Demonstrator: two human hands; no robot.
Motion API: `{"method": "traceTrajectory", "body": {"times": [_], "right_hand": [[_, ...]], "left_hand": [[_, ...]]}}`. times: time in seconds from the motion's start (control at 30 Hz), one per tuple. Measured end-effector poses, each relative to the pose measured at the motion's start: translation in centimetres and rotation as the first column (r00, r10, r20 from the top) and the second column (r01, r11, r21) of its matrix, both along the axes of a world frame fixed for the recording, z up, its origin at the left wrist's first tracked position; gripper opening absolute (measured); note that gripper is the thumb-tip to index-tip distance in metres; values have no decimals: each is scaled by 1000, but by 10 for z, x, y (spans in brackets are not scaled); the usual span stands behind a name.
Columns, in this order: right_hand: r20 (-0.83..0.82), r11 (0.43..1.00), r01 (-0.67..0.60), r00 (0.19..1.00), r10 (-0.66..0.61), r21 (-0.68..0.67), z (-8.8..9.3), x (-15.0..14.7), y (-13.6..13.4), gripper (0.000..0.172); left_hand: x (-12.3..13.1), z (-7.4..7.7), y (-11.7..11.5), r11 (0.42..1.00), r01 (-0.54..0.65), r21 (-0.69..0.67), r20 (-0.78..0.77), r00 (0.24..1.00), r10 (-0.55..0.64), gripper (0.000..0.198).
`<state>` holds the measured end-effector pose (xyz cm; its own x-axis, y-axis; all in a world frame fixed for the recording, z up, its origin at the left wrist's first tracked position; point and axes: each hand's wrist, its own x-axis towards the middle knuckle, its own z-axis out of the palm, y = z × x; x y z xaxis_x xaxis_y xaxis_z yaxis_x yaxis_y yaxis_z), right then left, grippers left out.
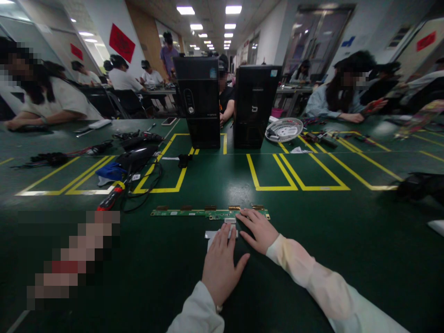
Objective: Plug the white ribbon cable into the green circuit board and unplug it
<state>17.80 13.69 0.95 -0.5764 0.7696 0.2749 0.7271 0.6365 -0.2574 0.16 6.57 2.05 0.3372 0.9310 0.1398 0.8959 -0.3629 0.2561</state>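
A long, thin green circuit board point(190, 213) lies crosswise on the dark green table point(166, 286), with copper-coloured tabs along its far edge. My right hand point(258, 229) rests its fingertips on the right part of the board, fingers stretched out. My left hand point(222, 263) lies flat with its fingers extended, over a whitish strip point(211, 234) just in front of the board. Its fingertips reach a pale connector point(230, 220) at the board's near edge. The left palm hides part of the strip.
Two black computer towers point(199, 101) point(256, 106) stand beyond the board. Left of it lie a red-and-black screwdriver point(110, 199), a blue cloth-like item point(111, 171) and black cables point(142, 189). A white basket point(284, 129) sits at back right. Several people work at tables around.
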Motion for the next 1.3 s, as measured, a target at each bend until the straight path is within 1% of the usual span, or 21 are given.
{"method": "traceTrajectory", "body": {"times": [0.23, 0.5, 0.77, 0.87, 1.03, 1.13, 1.3], "right_hand": [[-7, 1000, -3, 1000, 3, -1, 0, 0, 0, 48], [-18, 1000, -2, 1000, 2, -3, 1, -1, 0, 48], [-6, 1000, 6, 1000, -6, -10, 3, -1, 0, 48], [1, 1000, 10, 1000, -10, -18, 3, 0, 0, 49], [6, 1000, 4, 1000, -4, -27, 2, 1, 1, 51], [7, 1000, 6, 1000, -6, -30, 2, 1, 1, 50], [8, 999, 8, 1000, -8, -35, 2, 0, 1, 50]], "left_hand": [[2, 0, 1, 1000, -11, 2, 5, 1000, 11, 64], [-4, -1, 3, 1000, 20, -6, -9, 1000, -20, 64], [-2, 4, 6, 999, 18, -34, -14, 1000, -18, 64], [-6, 6, 10, 998, 43, -51, -19, 999, -44, 64], [-19, 10, 17, 987, 123, -103, -19, 992, -125, 66], [-23, 11, 20, 983, 141, -122, -27, 989, -145, 67], [-23, 8, 20, 986, 149, -79, -4, 989, -150, 65]]}}
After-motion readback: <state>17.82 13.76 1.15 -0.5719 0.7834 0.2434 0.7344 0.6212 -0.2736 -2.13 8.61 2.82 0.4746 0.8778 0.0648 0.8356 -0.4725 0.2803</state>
